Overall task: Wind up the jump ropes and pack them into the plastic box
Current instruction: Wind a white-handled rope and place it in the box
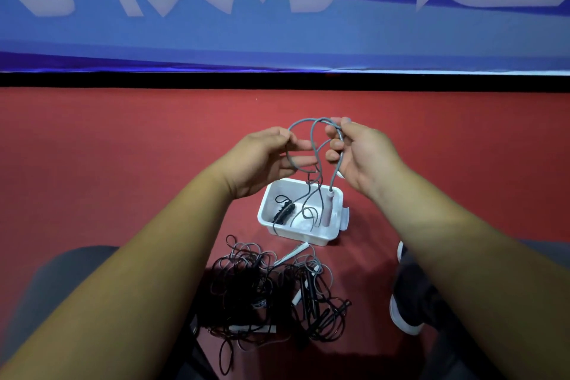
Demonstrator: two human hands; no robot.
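Both hands work one grey jump rope (311, 145) above the white plastic box (331, 236), which sits on the red floor (123, 148) between the person's knees. The left hand (265, 157) pinches a loop between thumb and fingers, its grip closed on the cord; the right hand (359, 153) has its grip curled around several strands near the top of the coil. The rope's grey handle (327, 208) hangs down into the box beside a black wound rope (283, 211). Loose grey cord trails inside the box and over its near wall, so the likely trouble is snagging: a trailing loop could catch on the rim or on the black bundle and drag it out, or tip the light box. The coil may also spring open if either pinch slackens. Just nearer, a tangled pile of ropes (271, 287) lies on the floor, and stray cord could knot into it.
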